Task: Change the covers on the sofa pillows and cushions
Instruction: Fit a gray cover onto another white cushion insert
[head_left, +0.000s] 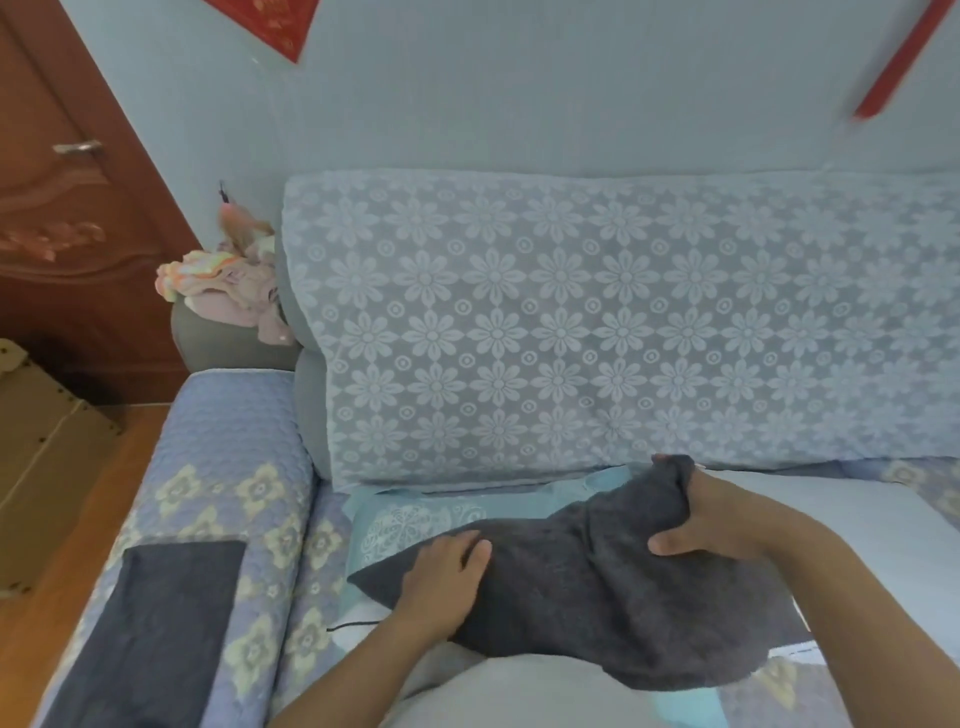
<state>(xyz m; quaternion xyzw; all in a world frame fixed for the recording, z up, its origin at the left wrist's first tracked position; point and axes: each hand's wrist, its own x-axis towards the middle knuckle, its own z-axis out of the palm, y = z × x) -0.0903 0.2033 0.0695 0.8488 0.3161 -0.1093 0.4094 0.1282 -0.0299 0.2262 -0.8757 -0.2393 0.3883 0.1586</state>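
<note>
Our left hand (448, 577) presses flat on one dark grey cover (582, 587); our right hand (698, 525) grips its bunched far end.

Dark grey cover (597, 582), floral throw (597, 322).

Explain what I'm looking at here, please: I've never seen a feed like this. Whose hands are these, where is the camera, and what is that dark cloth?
There is no machine. This is one wide-angle camera worn on a person's head, looking down at their own bare hands over a sofa. The left hand rests flat on a dark grey cover, fingers straight. The right hand grips a bunched-up end of that same cover. Under it lies a light blue patterned pillow on the sofa seat. Behind stands the back cushion in a pale floral cover. A second dark grey cloth lies on the quilted armrest at the left.
</note>
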